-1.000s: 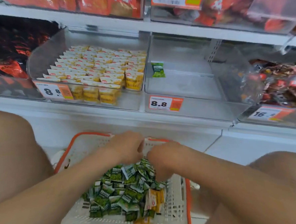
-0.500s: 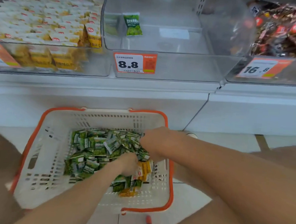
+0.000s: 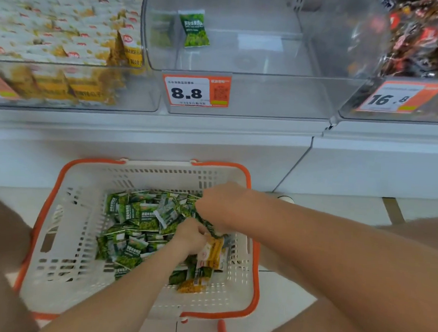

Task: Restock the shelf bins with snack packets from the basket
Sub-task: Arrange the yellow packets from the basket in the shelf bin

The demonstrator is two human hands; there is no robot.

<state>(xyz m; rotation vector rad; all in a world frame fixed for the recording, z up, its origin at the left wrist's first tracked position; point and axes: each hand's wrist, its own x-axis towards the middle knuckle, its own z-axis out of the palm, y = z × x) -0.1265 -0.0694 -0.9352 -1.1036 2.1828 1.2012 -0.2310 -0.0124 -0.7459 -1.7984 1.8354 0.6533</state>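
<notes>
The green packets point(image 3: 132, 227) lay in a loose heap in the white, orange-rimmed basket point(image 3: 62, 233) on the floor below the shelf, with a few yellow packets point(image 3: 214, 252) mixed in at the heap's right edge. Both hands were down in the heap. The right hand point(image 3: 220, 204) had its fingers curled downward and appeared to grip several green packets, whose edges showed beneath it. The left hand point(image 3: 190, 237) was curled knuckles-up just beside the yellow packets, and its fingers were hidden, so it could not be determined whether it held anything. The middle bin point(image 3: 281, 97), marked by the 8.8 price tag point(image 3: 195, 91), held a single green packet point(image 3: 194, 28) of the same kind. The packets were judged to be light, small and pillow-shaped, with glossy film that would probably slide against neighbouring packets. A bunched handful would likely shed pieces during the lift to the shelf. The recommended hold was a cupped scoop from under the heap with both hands closed together, or a pinch on the crimped end seams for single pieces. The contents were probably brittle, so hard squeezing was to be avoided. Yellow packets were to be sorted out before loading.
</notes>
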